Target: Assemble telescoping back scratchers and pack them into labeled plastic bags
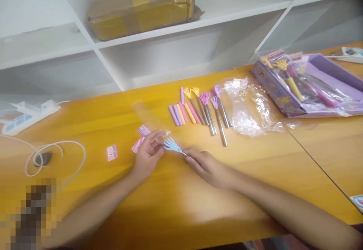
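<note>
My right hand (202, 167) is closed on the metal rod of a back scratcher (172, 145) whose light blue, hand-shaped head points left. Beside that head, the fingers of my left hand (149, 152) are pinched on a piece of clear plastic wrapping (162, 136). Small printed cards lie near the left hand: a pink one (111, 153), a purple one (144, 130) and another pink one (137, 144) partly behind the fingers. Farther back are purple, yellow and pink handle sleeves (181, 114) and several back scratchers (204, 98) with yellow, pink and purple heads.
Crumpled clear plastic bags (246, 108) lie right of the scratchers. A purple display box (279, 91) with packaged scratchers stands at the right back. At left are a white power strip (31, 117) and a looped cable (84, 155). White shelving (170, 34) holds a taped cardboard box (141, 12).
</note>
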`<state>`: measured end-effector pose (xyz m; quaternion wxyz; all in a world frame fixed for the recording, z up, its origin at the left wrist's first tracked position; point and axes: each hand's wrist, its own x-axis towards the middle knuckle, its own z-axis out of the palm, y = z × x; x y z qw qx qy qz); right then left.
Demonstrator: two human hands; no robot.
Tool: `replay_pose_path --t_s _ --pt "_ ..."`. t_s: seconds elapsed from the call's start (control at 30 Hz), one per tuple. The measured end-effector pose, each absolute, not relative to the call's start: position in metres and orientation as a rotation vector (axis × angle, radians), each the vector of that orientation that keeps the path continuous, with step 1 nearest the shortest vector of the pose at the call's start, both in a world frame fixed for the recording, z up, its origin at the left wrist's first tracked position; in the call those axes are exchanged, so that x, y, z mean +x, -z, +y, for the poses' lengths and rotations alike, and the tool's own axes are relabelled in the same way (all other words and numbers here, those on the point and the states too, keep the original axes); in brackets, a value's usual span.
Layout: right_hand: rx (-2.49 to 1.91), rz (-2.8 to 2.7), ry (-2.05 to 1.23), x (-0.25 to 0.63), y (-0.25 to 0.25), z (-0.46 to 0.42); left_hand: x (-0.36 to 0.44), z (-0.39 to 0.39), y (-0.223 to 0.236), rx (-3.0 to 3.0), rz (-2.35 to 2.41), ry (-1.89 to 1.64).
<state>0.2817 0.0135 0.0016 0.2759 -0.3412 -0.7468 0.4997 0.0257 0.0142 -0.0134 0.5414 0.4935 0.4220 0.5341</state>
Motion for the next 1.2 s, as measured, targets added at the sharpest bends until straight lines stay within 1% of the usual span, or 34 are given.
replay_pose_path --t_s 0.1,0.5,0.73,0.87,1.03,1.2 --pt "-0.926 -1.987 -1.352 0.282 -0.002 0.013 0.025 0.013 0.014 1.188 0.996 -1.296" --pt "-0.927 -1.973 -1.376 0.282 -0.004 0.013 0.024 0.009 0.015 1.141 1.063 -1.253" --pt "-0.945 -2.011 -1.372 0.281 -0.006 0.013 0.025 0.005 0.015 1.143 1.008 -1.168" --pt "-0.952 -1.983 -1.391 0.281 -0.007 0.013 0.024 0.004 0.016 1.149 1.053 -1.186" --pt "-0.977 -1.974 -1.467 0.282 -0.007 0.011 0.025 0.001 0.011 1.203 1.148 -1.152" --pt "-1.047 -1.938 -1.648 0.283 -0.006 0.007 0.025 -0.003 0.010 1.274 1.154 -1.116"
